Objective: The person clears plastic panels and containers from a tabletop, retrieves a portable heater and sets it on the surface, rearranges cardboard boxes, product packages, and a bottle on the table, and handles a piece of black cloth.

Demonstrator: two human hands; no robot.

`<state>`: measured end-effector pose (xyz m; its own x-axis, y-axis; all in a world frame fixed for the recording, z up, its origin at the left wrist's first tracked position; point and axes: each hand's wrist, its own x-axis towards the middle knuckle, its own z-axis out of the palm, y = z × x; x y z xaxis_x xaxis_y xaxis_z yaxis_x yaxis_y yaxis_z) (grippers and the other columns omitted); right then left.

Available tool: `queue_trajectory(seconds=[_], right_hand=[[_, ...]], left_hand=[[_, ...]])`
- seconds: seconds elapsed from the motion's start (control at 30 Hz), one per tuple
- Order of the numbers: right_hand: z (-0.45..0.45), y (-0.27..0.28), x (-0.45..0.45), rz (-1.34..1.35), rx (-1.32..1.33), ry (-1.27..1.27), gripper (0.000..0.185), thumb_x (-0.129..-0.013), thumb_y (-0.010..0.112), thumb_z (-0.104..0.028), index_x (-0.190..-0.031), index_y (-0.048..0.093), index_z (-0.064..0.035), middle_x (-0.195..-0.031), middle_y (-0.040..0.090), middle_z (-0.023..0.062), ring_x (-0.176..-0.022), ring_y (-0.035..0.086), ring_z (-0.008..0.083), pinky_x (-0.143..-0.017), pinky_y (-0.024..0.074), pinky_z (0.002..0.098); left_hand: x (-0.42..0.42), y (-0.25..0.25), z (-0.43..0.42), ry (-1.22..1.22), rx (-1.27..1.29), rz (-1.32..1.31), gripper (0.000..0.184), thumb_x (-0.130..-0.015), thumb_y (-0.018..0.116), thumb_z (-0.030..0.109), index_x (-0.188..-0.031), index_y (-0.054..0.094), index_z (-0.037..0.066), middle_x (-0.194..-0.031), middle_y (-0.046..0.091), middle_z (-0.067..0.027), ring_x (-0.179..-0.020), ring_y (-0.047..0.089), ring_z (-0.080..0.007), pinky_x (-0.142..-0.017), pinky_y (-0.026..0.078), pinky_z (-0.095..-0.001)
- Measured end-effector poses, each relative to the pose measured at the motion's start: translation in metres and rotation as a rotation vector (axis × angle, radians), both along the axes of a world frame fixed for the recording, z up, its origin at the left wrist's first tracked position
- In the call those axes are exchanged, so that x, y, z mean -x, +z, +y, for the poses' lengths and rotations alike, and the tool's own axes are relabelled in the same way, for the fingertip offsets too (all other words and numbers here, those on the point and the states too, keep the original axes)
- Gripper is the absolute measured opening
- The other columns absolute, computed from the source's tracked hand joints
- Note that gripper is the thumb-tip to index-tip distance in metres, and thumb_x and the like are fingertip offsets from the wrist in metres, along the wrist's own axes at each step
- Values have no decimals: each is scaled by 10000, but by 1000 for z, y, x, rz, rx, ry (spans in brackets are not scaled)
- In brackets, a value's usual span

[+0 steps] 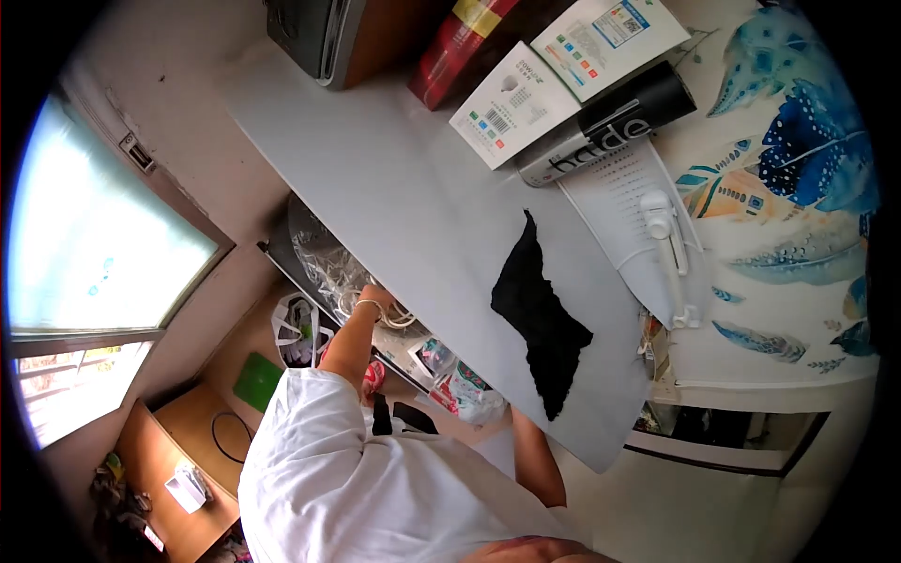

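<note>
My left hand [377,298] reaches into an open drawer [400,360] below the tabletop edge, with a bracelet around its wrist. Beside it lie a crumpled clear plastic bag [324,258] and a loop of white cable [399,317]. Its fingers are hidden among these things, so I cannot make out whether it holds any of them. Of my right arm, only the forearm shows at the tabletop's near edge; the hand is hidden. A ragged piece of black cloth [540,314] lies on the grey tabletop [413,216], apart from both hands.
Two white boxes [610,42], a black-and-silver can [610,127] and a red box [460,52] stand toward the back. A white handheld device [666,253] rests on paper at the right. Plastic packages [465,389] fill the drawer's near end. A bag [300,328] sits left.
</note>
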<state>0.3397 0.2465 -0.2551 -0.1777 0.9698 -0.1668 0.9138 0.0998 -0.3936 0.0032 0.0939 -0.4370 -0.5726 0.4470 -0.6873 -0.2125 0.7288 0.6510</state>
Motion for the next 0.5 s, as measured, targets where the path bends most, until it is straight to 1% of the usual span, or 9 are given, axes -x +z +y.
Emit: queue_trajectory(seconds=[0.07, 0.17, 0.23, 0.3, 0.33, 0.4, 0.43, 0.47, 0.5], right_hand=[[1, 2, 2, 10, 2, 10, 635, -655, 794, -177, -1182, 541, 70, -1143, 608, 204, -1051, 577, 314, -936, 433, 373], [3, 4, 6, 32, -1, 38, 629, -658, 793, -178, -1178, 543, 70, -1139, 610, 202, -1047, 578, 313, -934, 434, 373], [3, 5, 7, 54, -14, 62, 625, -660, 793, -179, -1176, 545, 71, -1137, 611, 201, -1044, 580, 312, -933, 435, 374], [-3, 4, 14, 93, -10, 110, 621, -662, 792, -179, -1174, 546, 71, -1134, 612, 200, -1041, 581, 311, -931, 436, 374], [-9, 4, 17, 123, -10, 144, 619, -663, 791, -179, -1173, 547, 71, -1133, 613, 200, -1040, 581, 310, -930, 436, 374], [-28, 7, 29, 203, 11, 246, 615, -665, 791, -180, -1171, 548, 71, -1130, 614, 199, -1037, 582, 309, -929, 437, 374], [-42, 9, 39, 257, 36, 315, 613, -666, 790, -180, -1170, 549, 71, -1129, 615, 198, -1035, 583, 309, -928, 437, 375], [-62, 16, 53, 340, 85, 391, 611, -667, 790, -181, -1168, 550, 71, -1127, 616, 198, -1034, 584, 308, -927, 438, 375], [-81, 25, 69, 424, 138, 456, 609, -667, 790, -181, -1167, 550, 71, -1126, 617, 197, -1032, 584, 308, -927, 438, 375]], left_hand=[[3, 12, -3, -10, -95, -71, 467, -783, 645, 391, -990, 634, -28, -942, 669, -196, -854, 652, -296, -762, 503, -381], [-2, 37, -21, 37, -263, -142, 370, -818, 623, 321, -950, 645, -24, -891, 674, -165, -808, 649, -257, -722, 494, -360], [-5, 59, -46, 96, -370, -182, 311, -841, 608, 275, -923, 652, -21, -857, 677, -145, -778, 647, -231, -695, 488, -346], [-7, 85, -79, 170, -463, -168, 258, -864, 594, 229, -897, 659, -18, -824, 681, -124, -748, 645, -205, -668, 481, -332], [-8, 101, -98, 215, -493, -144, 235, -875, 586, 206, -883, 663, -17, -807, 682, -114, -733, 644, -192, -654, 478, -325], [-8, 130, -134, 295, -543, -54, 244, -913, 557, 211, -887, 625, -22, -832, 680, -98, -738, 615, -153, -665, 466, -295], [-10, 158, -150, 406, -580, -134, 246, -933, 539, 231, -947, 590, -10, -840, 679, -108, -752, 624, -165, -672, 476, -301], [-12, 168, -165, 481, -620, -155, 240, -933, 546, 231, -973, 568, -5, -837, 678, -114, -751, 629, -167, -660, 484, -298], [-15, 190, -179, 532, -658, -183, 228, -930, 552, 220, -954, 574, -6, -836, 678, -116, -746, 630, -165, -655, 486, -294]])
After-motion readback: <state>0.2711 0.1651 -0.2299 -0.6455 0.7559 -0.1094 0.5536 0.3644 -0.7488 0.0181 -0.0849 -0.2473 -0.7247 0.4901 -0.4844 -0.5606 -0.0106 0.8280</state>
